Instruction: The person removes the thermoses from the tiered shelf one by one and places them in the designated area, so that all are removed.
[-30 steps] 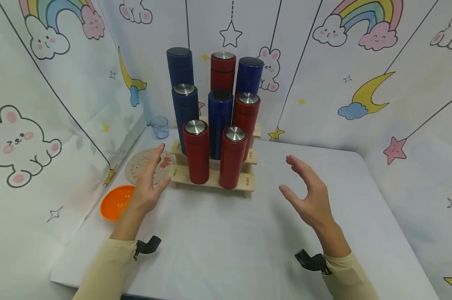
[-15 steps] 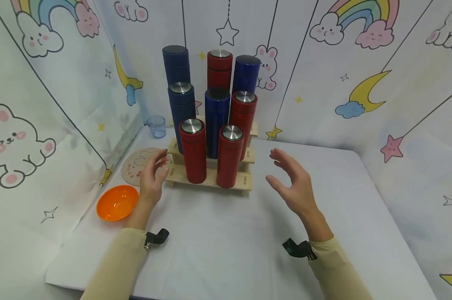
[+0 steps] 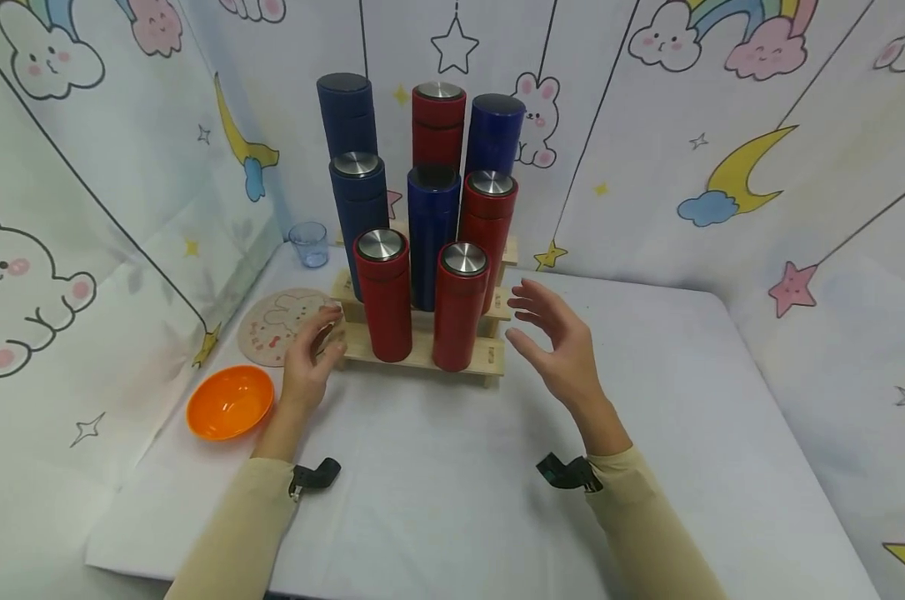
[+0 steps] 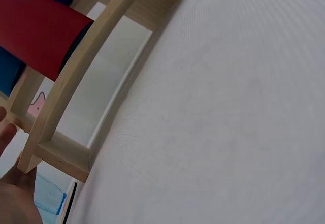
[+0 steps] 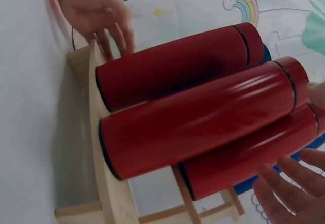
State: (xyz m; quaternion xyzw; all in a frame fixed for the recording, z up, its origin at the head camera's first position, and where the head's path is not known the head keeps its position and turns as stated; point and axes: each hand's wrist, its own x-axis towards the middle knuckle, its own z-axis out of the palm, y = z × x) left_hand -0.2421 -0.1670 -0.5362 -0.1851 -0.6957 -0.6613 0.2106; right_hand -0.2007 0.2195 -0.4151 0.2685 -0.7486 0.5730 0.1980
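Observation:
A three-tier wooden rack (image 3: 491,356) carries several thermos flasks in red and blue. Two red ones, the left front thermos (image 3: 388,308) and the right front thermos (image 3: 456,321), stand upright on the lowest tier. My left hand (image 3: 307,358) is at the left end of that tier, fingers loosely bent with nothing gripped; in the left wrist view its fingertips are right at the wooden end (image 4: 31,158). To the right of the rack my right hand (image 3: 563,346) is held with fingers spread and thumb apart. The right wrist view shows its fingers (image 5: 289,183) close beside the red flasks.
An orange bowl (image 3: 231,402) lies left of my left forearm. Behind it is a round mat with a rabbit print (image 3: 261,329), and a blue-tinted glass (image 3: 310,244) stands at the back left. Cartoon-printed cloth walls (image 3: 647,167) enclose the white table (image 3: 422,483).
Both hands have come inward toward the rack, the right one moving left by a good distance. The left fingers have bent more. The rack and flasks stay in place.

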